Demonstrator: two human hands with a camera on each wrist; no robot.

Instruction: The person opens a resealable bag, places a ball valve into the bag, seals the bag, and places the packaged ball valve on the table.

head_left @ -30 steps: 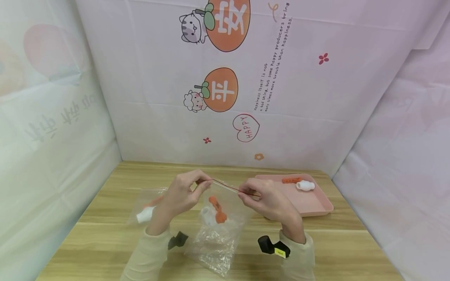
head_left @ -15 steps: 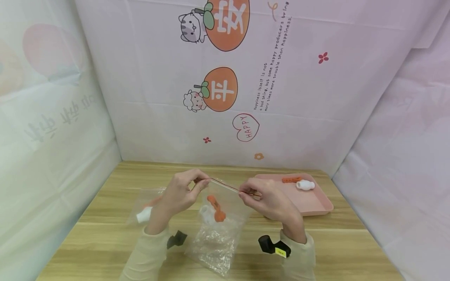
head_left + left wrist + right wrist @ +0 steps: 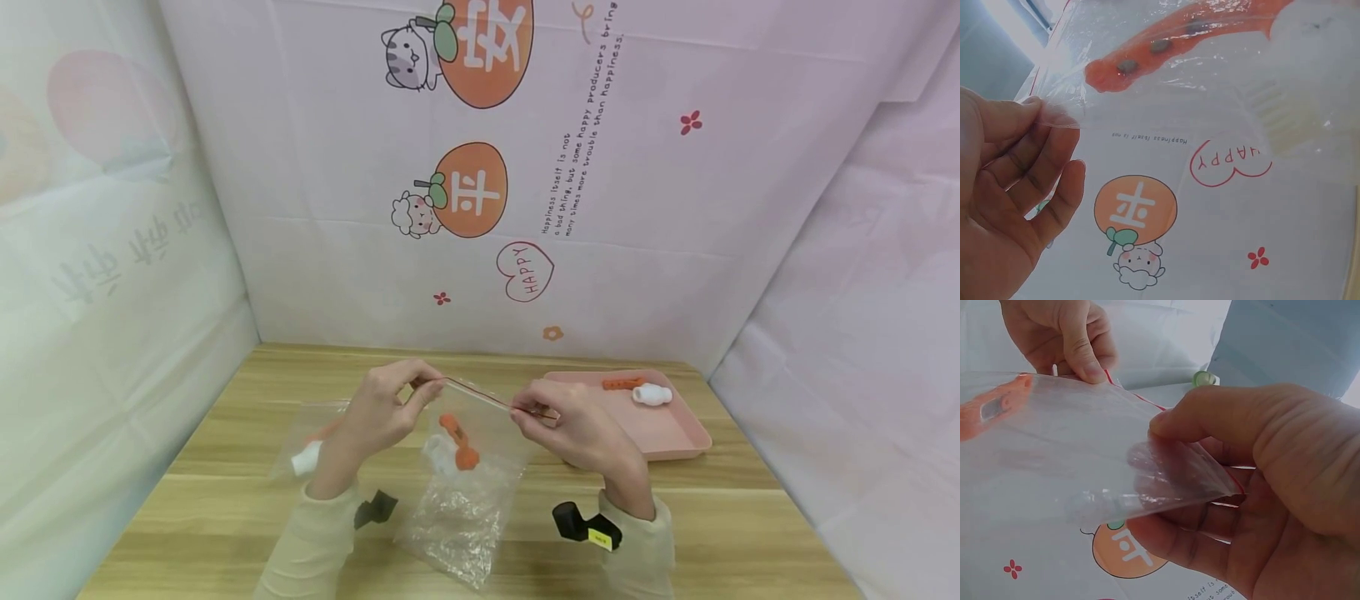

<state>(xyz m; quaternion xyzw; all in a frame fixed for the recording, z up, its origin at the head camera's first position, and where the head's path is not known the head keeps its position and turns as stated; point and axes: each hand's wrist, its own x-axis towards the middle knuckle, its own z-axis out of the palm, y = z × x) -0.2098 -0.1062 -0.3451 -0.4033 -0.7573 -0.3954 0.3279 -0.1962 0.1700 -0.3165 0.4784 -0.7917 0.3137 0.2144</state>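
Observation:
A clear zip bag point(image 3: 468, 508) with a red line along its top hangs between the two hands. My left hand point(image 3: 388, 410) pinches the bag's top left corner between thumb and finger. Near the right end of the same edge, my right hand point(image 3: 573, 425) pinches the red strip, thumb on top in the right wrist view. Through the film show an orange piece point(image 3: 459, 442) with a rounded end and a white piece point(image 3: 440, 454). In the left wrist view the orange piece point(image 3: 1160, 47) has several dark spots along it.
A pink tray point(image 3: 656, 433) at the right bears an orange piece point(image 3: 622, 384) and a white hollow piece point(image 3: 652, 394). Left of the hands, another clear bag point(image 3: 288, 442) with a white piece point(image 3: 306, 458) lies on the wooden table point(image 3: 195, 517), partly behind the left forearm.
My left hand has shifted slightly to the left and up, carrying its corner of the bag. The pieces inside moved a little the same way. The right hand has barely moved.

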